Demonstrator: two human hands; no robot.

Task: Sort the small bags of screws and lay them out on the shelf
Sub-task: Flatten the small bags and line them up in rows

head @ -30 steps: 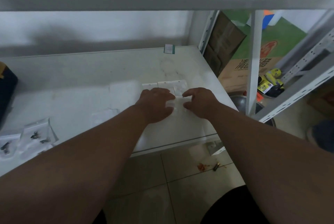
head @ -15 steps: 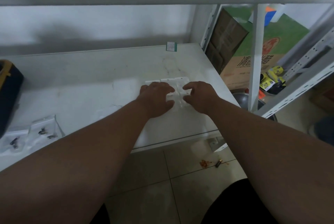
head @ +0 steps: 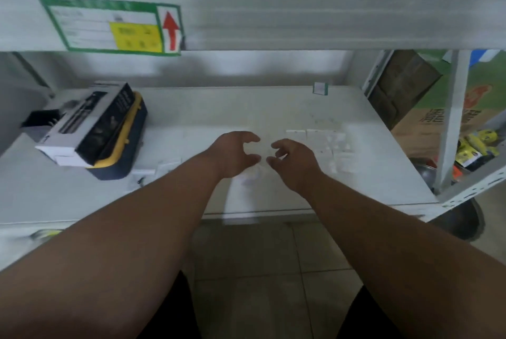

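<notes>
Several small clear bags (head: 328,147) lie side by side in rows on the white shelf (head: 246,108), right of centre. My left hand (head: 235,155) and my right hand (head: 293,159) hover close together just left of those rows, fingers loosely curled and facing each other, with nothing in either. A faint, blurred bag (head: 249,177) lies on the shelf below and between my hands. Further clear bags (head: 167,167) lie on the left beside the tool case, mostly hidden by my left forearm.
A black and yellow tool case (head: 109,133) with boxes on it stands at the left. The upper shelf beam carries a green label (head: 109,26). A small tag (head: 320,88) stands at the back. An upright post (head: 451,119), cardboard boxes (head: 427,119) and a metal bowl (head: 421,174) are right.
Both hands have come off the laid-out bags and shifted left, fingers now lifted and curled. The view has swung up and left, bringing the tool case and label into sight.
</notes>
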